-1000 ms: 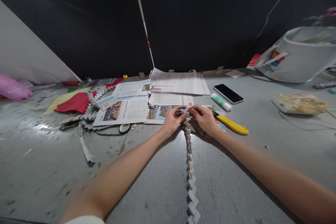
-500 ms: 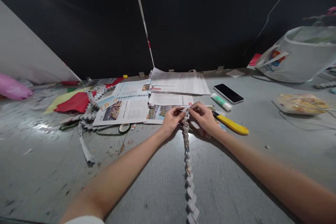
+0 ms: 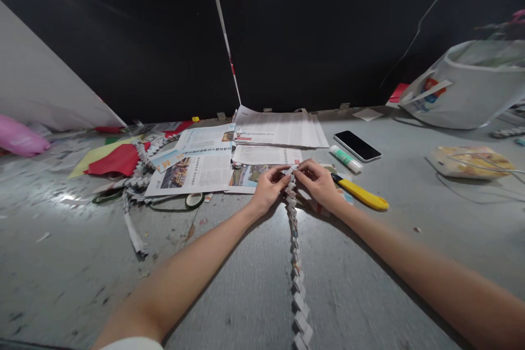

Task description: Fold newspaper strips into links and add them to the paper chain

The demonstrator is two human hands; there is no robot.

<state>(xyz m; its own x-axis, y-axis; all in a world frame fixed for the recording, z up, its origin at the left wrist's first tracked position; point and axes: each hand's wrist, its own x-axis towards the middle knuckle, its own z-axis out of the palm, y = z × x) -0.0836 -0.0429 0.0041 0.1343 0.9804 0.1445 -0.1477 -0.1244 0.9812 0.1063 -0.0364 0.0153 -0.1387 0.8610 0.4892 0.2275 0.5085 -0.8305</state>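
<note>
A long chain of folded newspaper strips [image 3: 299, 287] runs in a zigzag from the bottom edge of the view up to my hands. My left hand [image 3: 267, 190] pinches the chain's far end from the left, thumb against the fingers. From the right, my right hand [image 3: 319, 183] pinches the same end, its fingertips close to the left ones. The exact folds between the fingertips are too small to make out. Close to my right hand lies a yellow-handled utility knife [image 3: 363, 194], its front end partly hidden by the hand.
Newspaper sheets [image 3: 197, 172] lie beyond my hands. A glue stick [image 3: 345, 159] and a phone [image 3: 356, 145] are to the right, with a white bag [image 3: 463, 93] farther off. Green tape [image 3: 194, 200], red paper [image 3: 115, 162] and another paper chain [image 3: 141, 178] lie to the left.
The paper chain has shifted very slightly to the right near my hands. Both hands keep their pinch on its end and have hardly moved.
</note>
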